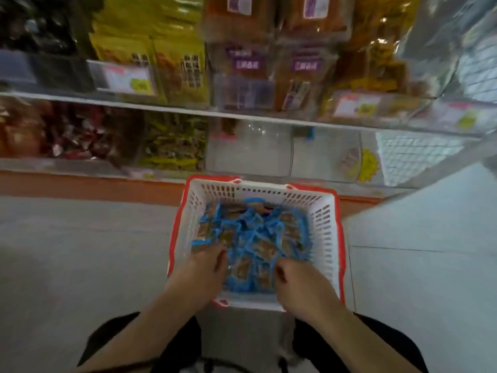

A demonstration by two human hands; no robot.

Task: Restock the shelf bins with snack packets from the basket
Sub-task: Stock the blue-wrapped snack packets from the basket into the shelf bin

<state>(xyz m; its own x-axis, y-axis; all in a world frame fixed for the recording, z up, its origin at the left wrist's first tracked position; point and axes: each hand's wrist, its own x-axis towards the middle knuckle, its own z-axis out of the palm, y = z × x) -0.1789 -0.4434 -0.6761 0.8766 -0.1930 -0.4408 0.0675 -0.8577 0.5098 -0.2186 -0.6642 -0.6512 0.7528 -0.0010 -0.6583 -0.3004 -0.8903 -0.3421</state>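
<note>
A white basket with a red rim (326,219) stands on the floor in front of the shelf. It holds a heap of small blue-edged snack packets (252,238) with brown middles. My left hand (200,270) reaches into the near left of the heap, fingers curled down among the packets. My right hand (301,281) is at the near right of the heap, fingers curled and pinching at packets. Whether either hand holds a packet firmly is hard to see. Right behind the basket, a clear low shelf bin (250,149) looks almost empty.
The lower shelf holds bins of red-brown sweets (70,133) and yellow-green packets (172,144). Above hang yellow bags (150,60) and orange packs (242,30) with price tags. A wire rack (419,154) stands at the right. Grey tiled floor (80,251) surrounds the basket.
</note>
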